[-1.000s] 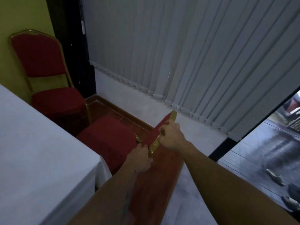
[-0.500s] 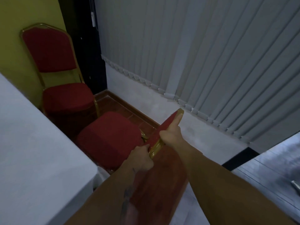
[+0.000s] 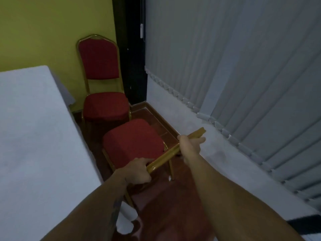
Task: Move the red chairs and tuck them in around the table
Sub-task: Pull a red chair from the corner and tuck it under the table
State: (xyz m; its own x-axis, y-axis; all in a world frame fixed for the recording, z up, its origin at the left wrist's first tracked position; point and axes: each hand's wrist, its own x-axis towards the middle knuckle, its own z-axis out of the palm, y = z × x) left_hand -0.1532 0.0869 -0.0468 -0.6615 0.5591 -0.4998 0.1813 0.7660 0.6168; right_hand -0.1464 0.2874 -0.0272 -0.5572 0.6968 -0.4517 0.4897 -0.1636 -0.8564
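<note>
Presently both hands grip the near chair (image 3: 133, 141) by its gold top rail: left hand (image 3: 139, 171) closed at one end, right hand (image 3: 189, 145) closed farther along. Chair stands beside the table (image 3: 34, 136).

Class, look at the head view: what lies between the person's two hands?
Head view: a bare stretch of the chair's gold top rail runs between the left hand and the right hand.

Chair frame (image 3: 175, 150) glossy gold metal; seat (image 3: 132, 141) matt cloth
</note>
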